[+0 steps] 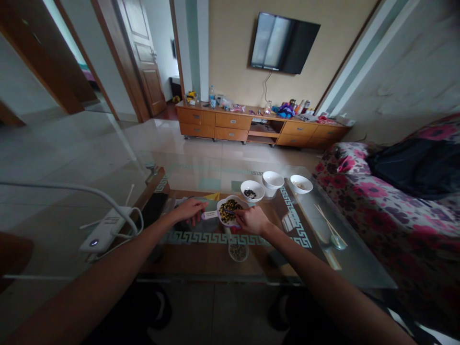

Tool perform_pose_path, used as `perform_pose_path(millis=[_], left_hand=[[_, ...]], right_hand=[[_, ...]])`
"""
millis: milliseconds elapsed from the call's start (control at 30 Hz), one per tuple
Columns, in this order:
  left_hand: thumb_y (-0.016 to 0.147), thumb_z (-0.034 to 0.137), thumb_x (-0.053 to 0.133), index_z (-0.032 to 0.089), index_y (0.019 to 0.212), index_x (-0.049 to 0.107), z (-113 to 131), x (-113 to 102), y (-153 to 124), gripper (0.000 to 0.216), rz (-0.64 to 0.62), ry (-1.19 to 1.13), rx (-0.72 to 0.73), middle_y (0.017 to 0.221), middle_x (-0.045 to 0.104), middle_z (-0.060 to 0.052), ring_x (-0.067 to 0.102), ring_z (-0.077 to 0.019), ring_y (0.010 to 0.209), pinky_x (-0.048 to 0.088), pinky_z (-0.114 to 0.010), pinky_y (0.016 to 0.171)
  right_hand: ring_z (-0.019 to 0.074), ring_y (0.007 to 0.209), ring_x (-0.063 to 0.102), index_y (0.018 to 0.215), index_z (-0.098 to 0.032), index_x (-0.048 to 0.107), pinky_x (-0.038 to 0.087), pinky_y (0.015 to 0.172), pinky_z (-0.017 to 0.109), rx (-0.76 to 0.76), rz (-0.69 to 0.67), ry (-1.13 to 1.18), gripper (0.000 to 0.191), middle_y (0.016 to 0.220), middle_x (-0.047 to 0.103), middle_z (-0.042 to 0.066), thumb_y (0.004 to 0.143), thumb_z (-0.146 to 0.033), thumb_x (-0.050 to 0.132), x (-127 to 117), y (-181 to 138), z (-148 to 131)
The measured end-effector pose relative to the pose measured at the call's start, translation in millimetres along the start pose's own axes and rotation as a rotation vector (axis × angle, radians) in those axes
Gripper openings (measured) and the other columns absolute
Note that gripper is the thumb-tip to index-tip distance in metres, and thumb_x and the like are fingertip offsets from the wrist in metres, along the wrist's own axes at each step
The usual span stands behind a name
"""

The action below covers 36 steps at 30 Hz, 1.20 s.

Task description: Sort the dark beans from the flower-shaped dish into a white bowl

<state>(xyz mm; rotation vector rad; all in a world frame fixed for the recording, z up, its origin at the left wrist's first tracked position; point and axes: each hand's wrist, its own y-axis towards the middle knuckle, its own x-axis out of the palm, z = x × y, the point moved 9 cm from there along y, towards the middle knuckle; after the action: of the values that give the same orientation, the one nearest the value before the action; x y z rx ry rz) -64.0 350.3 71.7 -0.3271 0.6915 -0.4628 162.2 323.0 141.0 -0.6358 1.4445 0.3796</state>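
A white scoop-shaped dish (230, 211) full of mixed dark and yellow beans sits on the glass coffee table (352, 268). My left hand (190, 210) rests on the table at the dish's left, fingers on its handle end. My right hand (251, 220) is at the dish's right rim with fingers pinched over the beans; what it pinches is too small to tell. Beyond stand three white bowls: one with dark beans (252, 190), one that looks empty (273, 180), one with pale bits (301, 184). A small cup (238, 251) of beans shows below the glass.
A pair of chopsticks (328, 224) and a spoon (338, 241) lie at the table's right. A white power strip (106, 229) with cables sits at the left edge. A floral sofa (391, 211) is on the right, a wooden TV cabinet (258, 127) beyond.
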Motion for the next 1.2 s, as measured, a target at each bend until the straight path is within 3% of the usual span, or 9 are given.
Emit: perform_pose_path(millis=[167, 800, 1033, 1200], left_hand=[[0.105, 0.060, 0.035, 0.015, 0.099, 0.061, -3, 0, 4, 0.052, 0.002, 0.008, -0.004, 0.078, 0.071, -0.010, 0.068, -0.0203, 0.054, 0.040, -0.026, 0.042], [0.095, 0.081, 0.036, 0.016, 0.099, 0.059, -19, 0, 15, 0.069, 0.015, 0.017, 0.012, 0.078, 0.071, -0.011, 0.069, -0.0233, 0.056, 0.040, -0.026, 0.041], [0.100, 0.073, 0.039, 0.018, 0.098, 0.057, -13, 0, 12, 0.058, 0.037, 0.029, 0.013, 0.076, 0.070, -0.007, 0.067, -0.0206, 0.053, 0.041, -0.025, 0.043], [0.098, 0.082, 0.041, 0.019, 0.097, 0.056, -12, 1, 13, 0.064, 0.060, 0.037, 0.000, 0.073, 0.068, -0.005, 0.068, -0.0214, 0.055, 0.042, -0.025, 0.043]], right_hand=[[0.0294, 0.096, 0.080, 0.136, -0.025, 0.077, 0.057, 0.088, 0.039, -0.001, 0.021, 0.030, 0.043, 0.110, 0.084, 0.015, 0.109, -0.037, 0.047, -2, 0, 1], [0.0273, 0.092, 0.078, 0.124, -0.022, 0.081, 0.056, 0.083, 0.036, -0.041, 0.074, 0.057, 0.038, 0.106, 0.083, 0.013, 0.108, -0.035, 0.049, 2, 4, -2], [0.0275, 0.095, 0.079, 0.126, -0.023, 0.081, 0.057, 0.087, 0.037, -0.028, 0.082, 0.052, 0.041, 0.112, 0.083, 0.014, 0.112, -0.037, 0.045, -2, 5, -5], [0.0287, 0.099, 0.080, 0.128, -0.023, 0.081, 0.057, 0.088, 0.037, -0.030, 0.078, 0.045, 0.042, 0.112, 0.083, 0.015, 0.112, -0.036, 0.044, -3, 6, -8]])
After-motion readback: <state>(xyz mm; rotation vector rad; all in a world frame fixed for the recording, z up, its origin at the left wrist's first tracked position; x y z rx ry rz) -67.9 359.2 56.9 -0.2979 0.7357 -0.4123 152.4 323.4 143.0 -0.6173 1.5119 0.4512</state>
